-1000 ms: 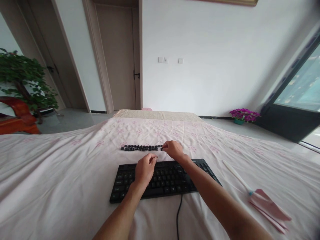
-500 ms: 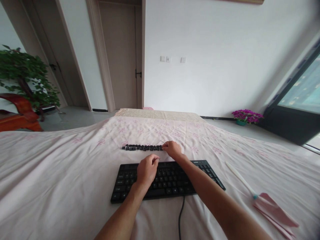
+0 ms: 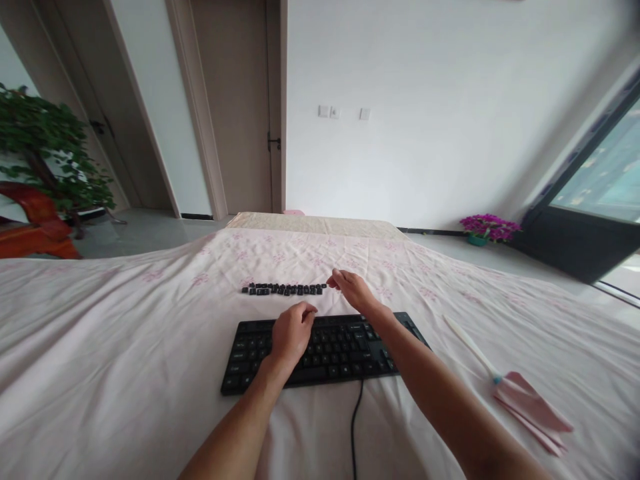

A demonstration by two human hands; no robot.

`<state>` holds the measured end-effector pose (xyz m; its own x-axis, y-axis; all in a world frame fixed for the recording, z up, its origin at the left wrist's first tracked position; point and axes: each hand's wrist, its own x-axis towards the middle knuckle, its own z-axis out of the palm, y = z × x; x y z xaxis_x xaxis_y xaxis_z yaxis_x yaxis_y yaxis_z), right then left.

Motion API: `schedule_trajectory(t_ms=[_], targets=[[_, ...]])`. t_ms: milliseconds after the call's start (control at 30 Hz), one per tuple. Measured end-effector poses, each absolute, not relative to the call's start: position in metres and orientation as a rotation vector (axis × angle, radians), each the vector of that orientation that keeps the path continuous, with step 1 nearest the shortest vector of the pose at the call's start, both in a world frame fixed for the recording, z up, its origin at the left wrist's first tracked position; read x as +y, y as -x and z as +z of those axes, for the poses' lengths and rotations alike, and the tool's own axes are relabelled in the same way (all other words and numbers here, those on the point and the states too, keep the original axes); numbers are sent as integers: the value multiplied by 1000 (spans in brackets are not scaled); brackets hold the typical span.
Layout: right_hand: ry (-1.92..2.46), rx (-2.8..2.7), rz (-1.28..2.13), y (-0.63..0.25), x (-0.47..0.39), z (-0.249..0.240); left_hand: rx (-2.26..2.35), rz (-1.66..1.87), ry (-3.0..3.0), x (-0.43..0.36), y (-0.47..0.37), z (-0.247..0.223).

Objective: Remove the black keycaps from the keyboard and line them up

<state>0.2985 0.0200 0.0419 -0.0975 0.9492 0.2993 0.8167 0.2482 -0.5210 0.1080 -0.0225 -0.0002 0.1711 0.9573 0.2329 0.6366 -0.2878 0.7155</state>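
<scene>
The person's left hand (image 3: 291, 331) and right hand (image 3: 352, 291) are bare, as are the left forearm (image 3: 237, 417) and right forearm (image 3: 440, 393), both smooth, narrow at the wrists by the keyboard (image 3: 330, 348) and broader on its near side; fingernail detail is too small to tell

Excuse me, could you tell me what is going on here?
A person's left hand is over the black keyboard. The right hand is just off the right end of a double row of small black keycaps, laid out beyond the keyboard on the flowered cloth.
</scene>
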Motion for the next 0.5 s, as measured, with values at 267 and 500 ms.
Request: schedule_trajectory(t_ms=[267, 500], targets=[[1424, -1803, 649, -317, -46, 63, 1405, 852, -2200, -38, -122, 5], [1327, -1817, 800, -320, -51, 45, 1368, 817, -2215, -42, -128, 6]])
